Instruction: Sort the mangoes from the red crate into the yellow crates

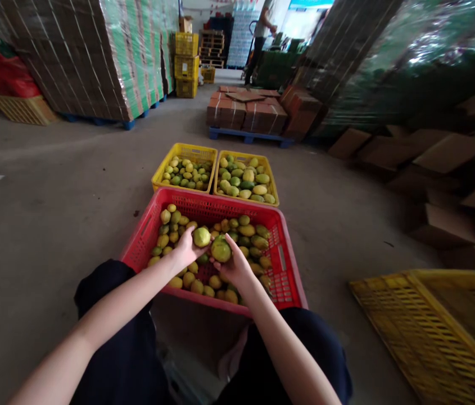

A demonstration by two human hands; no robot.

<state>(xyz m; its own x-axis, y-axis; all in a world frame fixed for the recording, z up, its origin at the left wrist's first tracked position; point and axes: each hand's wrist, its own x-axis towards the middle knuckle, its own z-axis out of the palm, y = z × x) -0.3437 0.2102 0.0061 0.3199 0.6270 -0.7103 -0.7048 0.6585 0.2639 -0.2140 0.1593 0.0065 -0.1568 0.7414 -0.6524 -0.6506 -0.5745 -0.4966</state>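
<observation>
One yellow-green fruit is gripped in the left hand, and a greener fruit is pinched in the right hand. Both are held just above the pile in the red crate, side by side, nearly touching.

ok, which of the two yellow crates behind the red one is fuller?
The right yellow crate: its fruit is heaped to the rim. The left yellow crate sits lower, inner walls showing. Both stand behind the red crate.

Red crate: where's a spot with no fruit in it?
The red plastic crate shows bare mesh along its right side and far-left corner. The middle is crowded: the left hand and right hand each hold a yellow-green fruit there.
</observation>
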